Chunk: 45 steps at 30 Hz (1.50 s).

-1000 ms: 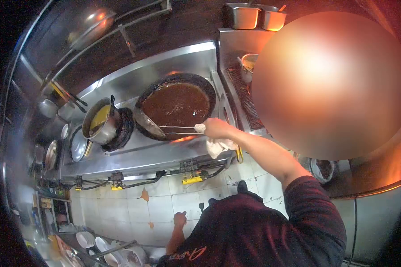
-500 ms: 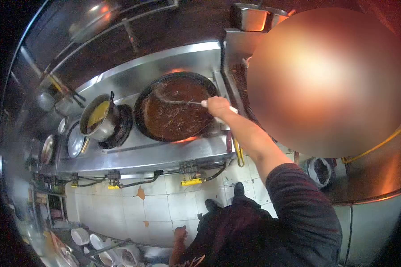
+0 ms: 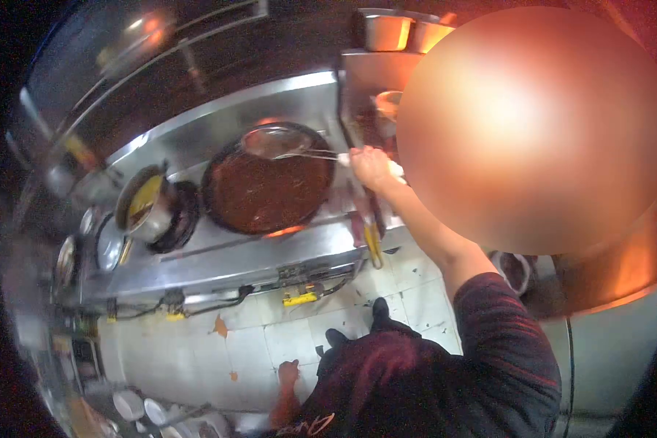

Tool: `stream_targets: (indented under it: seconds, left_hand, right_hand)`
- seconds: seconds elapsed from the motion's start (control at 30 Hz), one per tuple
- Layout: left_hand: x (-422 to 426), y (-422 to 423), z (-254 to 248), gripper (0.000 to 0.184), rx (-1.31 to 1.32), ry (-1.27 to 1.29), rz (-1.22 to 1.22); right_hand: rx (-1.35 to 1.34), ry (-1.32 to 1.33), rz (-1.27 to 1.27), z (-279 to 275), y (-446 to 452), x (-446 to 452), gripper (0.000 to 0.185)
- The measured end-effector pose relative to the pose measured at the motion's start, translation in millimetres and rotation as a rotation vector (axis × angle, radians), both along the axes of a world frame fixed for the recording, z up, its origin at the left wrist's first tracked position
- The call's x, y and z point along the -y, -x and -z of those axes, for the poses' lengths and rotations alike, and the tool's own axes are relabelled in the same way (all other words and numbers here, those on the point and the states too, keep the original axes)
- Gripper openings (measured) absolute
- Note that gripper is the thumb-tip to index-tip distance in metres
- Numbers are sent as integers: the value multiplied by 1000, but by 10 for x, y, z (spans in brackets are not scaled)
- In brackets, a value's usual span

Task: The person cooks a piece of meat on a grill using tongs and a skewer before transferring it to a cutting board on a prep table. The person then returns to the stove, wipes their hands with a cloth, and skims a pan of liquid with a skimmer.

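My right hand (image 3: 372, 168) is closed around the pale handle of a round skimmer (image 3: 276, 141). The skimmer's flat head is over the far side of a wide black pan (image 3: 213, 208), above the dark brown liquid (image 3: 274, 193) in it. White material shows on both sides of my fist, around the handle. Down by my body, my left hand (image 3: 288, 374) hangs with its fingers curled, and nothing shows in it.
Left of the pan stands a metal pot (image 3: 150, 223) with yellowish liquid. Lids (image 3: 110, 241) lean farther left. Burner valves with yellow parts (image 3: 299, 298) line the stove's front. Metal containers (image 3: 387, 33) stand at the back. White bowls (image 3: 128, 404) sit lower left. A blurred circle hides the right side.
The skimmer has come up out of the brown liquid, and its round head now shows. My right hand has moved slightly right relative to the pan. The whole view has shifted.
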<state>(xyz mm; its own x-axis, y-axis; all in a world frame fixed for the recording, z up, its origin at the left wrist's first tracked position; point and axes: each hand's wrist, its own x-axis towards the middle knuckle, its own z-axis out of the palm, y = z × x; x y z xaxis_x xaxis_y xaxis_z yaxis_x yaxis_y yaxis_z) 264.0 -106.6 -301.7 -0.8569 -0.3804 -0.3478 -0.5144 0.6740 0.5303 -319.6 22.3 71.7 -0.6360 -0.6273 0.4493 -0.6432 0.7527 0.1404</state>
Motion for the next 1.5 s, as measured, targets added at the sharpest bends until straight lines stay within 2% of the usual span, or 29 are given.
stream_targets:
  seconds: [0.13,0.17,0.27,0.3,0.47,0.53,0.57,0.6,0.63,0.67,0.77,0.8,0.83,0.9,0.97,1.03,1.13,1.2,1.27,1.33,1.43,1.5]
  left_hand:
    - [76,479,-80,25,245,-507,-444]
    - [113,526,-81,23,83,-391,-241]
    - [30,903,-370,24,106,-523,-382]
    - [-93,1074,-656,24,103,-628,-563]
    - [-413,1486,-795,26,54,-589,-548]
    - [-689,1649,-977,28,49,-573,-577]
    - [-866,1735,-1135,30,56,-551,-588]
    - [-953,1758,-1039,30,52,-533,-523]
    - [-1089,1834,-1037,30,46,-529,-493]
    - [-1267,1967,-1222,31,60,-508,-490]
    - [-1523,2292,-1208,31,-49,-563,-477]
    - [-1568,2407,-1152,29,-252,-469,-350]
    - [-1733,2623,-1689,26,-202,-509,-440]
    - [-1832,2908,-1913,30,-320,-569,-538]
    - [-1770,3166,-1712,34,-551,9,-324]
    - [-1835,3422,-1845,44,-470,17,-380]
    - [-1527,3757,-1008,48,-492,422,-153]
    - [-1657,3949,-1486,46,-397,-132,-327]
    - [-1696,4071,-1725,42,-313,-435,-368]
    - [-1613,4105,-1768,36,-265,-479,-303]
    - [-1714,4151,-2225,25,-234,-562,-545]
    - [-1600,4033,-2148,20,-440,31,-148]
  right_hand:
    - [-41,42,-132,-156,-134,-252,12]
    - [-47,22,-76,-181,-163,-263,12]
    - [-48,28,-42,-285,-241,-409,12]
    - [-46,42,-56,-323,-235,-471,12]
    - [-102,73,22,-535,-25,-960,11]
    - [57,137,36,-840,-24,-1359,12]
    - [83,194,30,-820,102,-1553,13]
    - [33,244,67,-665,343,-1719,14]
    - [14,210,92,-778,370,-1927,13]
    - [68,228,156,-696,545,-2097,13]
    - [33,170,261,-643,731,-2554,15]
    - [33,157,282,-600,794,-2666,15]
    - [6,112,285,-499,891,-2771,15]
    - [26,74,266,-375,964,-2904,18]
    - [153,31,338,-280,1018,-2891,28]
    - [268,63,350,-206,1077,-2906,46]
    - [327,220,228,-358,870,-2849,31]
    - [379,254,229,-446,786,-2870,36]
    - [383,306,247,-583,554,-2906,43]
    - [419,460,145,-694,334,-2948,38]
    - [466,704,-12,-933,-155,-2937,41]
    - [586,833,-164,-970,-503,-2869,44]
